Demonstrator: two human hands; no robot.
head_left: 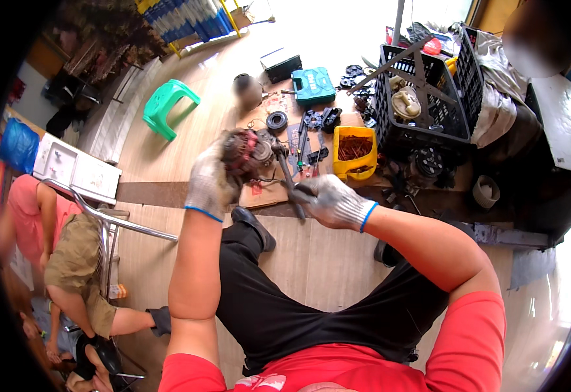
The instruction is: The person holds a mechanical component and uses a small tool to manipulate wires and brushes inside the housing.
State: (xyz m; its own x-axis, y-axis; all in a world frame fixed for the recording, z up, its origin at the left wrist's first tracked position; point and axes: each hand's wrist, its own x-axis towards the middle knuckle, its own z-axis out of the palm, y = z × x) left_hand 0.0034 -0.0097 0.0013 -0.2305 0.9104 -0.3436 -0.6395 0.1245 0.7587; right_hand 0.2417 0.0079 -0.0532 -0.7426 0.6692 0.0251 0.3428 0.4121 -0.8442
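The fingers of the left hand, in a grey knit glove with a blue cuff, wrap round a motor part with copper windings and a red band — held up above the knees. The fingers of the right hand, gloved the same way, are closed on the handle of a long dark tool, whose shaft slants up to the motor part and meets it at its right side.

Beneath both hands lies a flat sheet of cardboard on the wooden floor, with loose small tools and dark parts scattered over it. Just beyond the tool stands a yellow bin holding rusty screws or nails. Farther out sit a teal tool case, a black ring-shaped part and a black plastic crate full of odd pieces. A green plastic stool stands well apart to the left. At the left edge another person crouches — in a pink top and olive shorts.
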